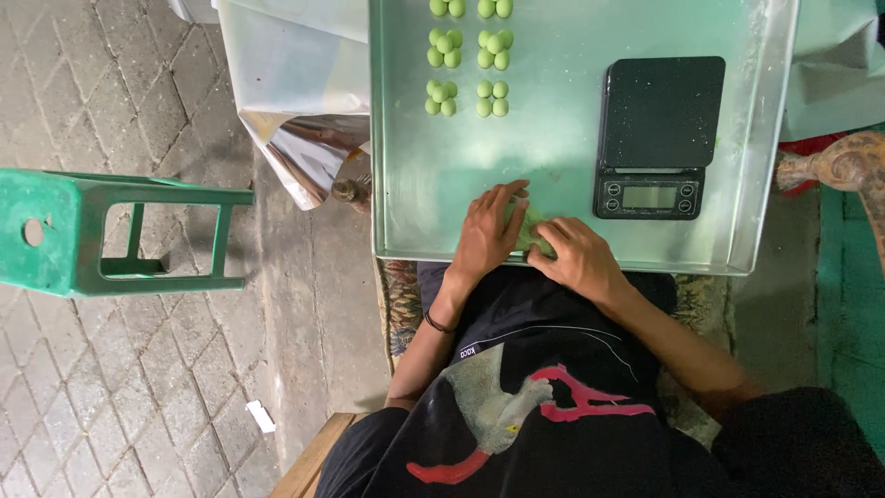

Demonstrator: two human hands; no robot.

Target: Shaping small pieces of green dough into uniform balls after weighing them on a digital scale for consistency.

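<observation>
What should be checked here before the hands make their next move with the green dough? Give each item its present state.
1. Both hands on the green dough: left hand and right hand cover it. Ok.
2. Dough inside the metal tray: ok.
3. Scale platform bare: ok.
4. Scale display reading: cannot tell.
5. Green ball clusters set in rows, apart from the hands: ok.
6. How much dough remains: cannot tell, hidden under the hands.
</observation>
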